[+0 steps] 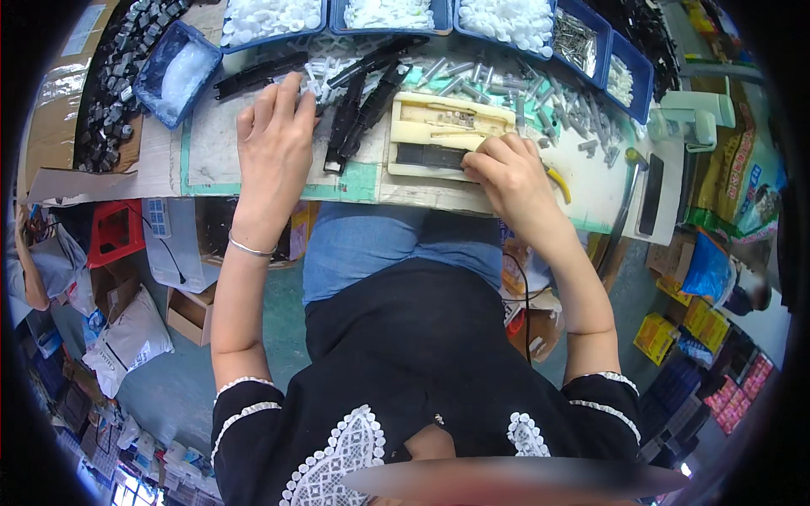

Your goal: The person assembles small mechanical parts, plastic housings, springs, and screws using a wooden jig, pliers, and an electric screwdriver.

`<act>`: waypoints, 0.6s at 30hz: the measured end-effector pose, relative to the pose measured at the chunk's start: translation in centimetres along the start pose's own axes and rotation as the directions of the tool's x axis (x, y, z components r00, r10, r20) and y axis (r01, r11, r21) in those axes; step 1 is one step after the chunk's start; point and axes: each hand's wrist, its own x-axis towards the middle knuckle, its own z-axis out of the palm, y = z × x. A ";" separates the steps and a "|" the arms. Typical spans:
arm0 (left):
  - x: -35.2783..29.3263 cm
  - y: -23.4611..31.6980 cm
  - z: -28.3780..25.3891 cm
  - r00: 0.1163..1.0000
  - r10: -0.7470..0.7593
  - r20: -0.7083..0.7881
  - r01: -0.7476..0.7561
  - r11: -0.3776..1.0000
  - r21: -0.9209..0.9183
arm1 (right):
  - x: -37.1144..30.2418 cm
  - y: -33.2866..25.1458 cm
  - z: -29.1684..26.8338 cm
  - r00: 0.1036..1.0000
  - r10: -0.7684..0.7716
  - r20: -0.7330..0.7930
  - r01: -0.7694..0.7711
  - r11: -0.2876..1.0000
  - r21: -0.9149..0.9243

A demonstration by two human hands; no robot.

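Note:
My left hand [277, 135] reaches over the bench with its fingers bent and apart, at the edge of a heap of small white plastic parts [325, 72]. My right hand [510, 173] is closed in a pinch at the right end of a long black plastic piece [430, 157]. That piece lies in the front slot of a cream block-shaped fixture [405, 126]. What the right fingertips hold is hidden. Between the hands lie long black plastic housings [364, 118]. A yellow-handled tool [558, 183] shows beside my right hand.
Blue bins [392, 32] of white parts line the back, beside a bin of metal pieces [575, 35]. Grey cylinders [540, 93] lie scattered behind the fixture. Black parts [126, 93] pile up at the left, near a tilted blue bin [139, 84]. A red stool [116, 232] stands below.

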 end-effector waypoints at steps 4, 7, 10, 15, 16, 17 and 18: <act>0.1 -0.6 0.4 0.999 0.028 -0.029 -0.030 0.997 -0.076 | 0.0 -0.2 0.0 1.000 0.002 -0.001 -0.003 0.999 -0.047; 0.3 -0.7 0.5 0.984 0.063 -0.169 -0.080 0.992 -0.096 | -0.2 -0.6 0.3 0.999 0.026 -0.042 -0.030 0.995 -0.095; 0.6 -0.7 0.7 0.966 -0.036 -0.254 -0.052 0.941 -0.333 | -0.2 -0.7 0.3 0.998 0.032 -0.063 -0.039 0.992 -0.117; 0.6 2.0 -0.9 0.974 -0.202 -0.106 0.020 0.539 -0.842 | -0.3 -0.9 0.3 0.997 0.055 -0.051 -0.060 0.993 -0.099; 0.3 3.1 -1.0 0.979 -0.173 -0.107 -0.001 0.524 -0.852 | -0.4 -1.0 0.4 0.997 0.060 -0.052 -0.065 0.993 -0.102; 0.0 4.3 -0.9 0.984 -0.145 -0.108 -0.019 0.510 -0.860 | -0.4 -1.0 0.7 0.995 0.065 -0.073 -0.071 0.993 -0.092; -0.2 5.5 -0.8 0.988 -0.133 -0.074 0.005 0.511 -0.860 | -0.5 -1.1 0.8 0.993 0.069 -0.095 -0.077 0.994 -0.081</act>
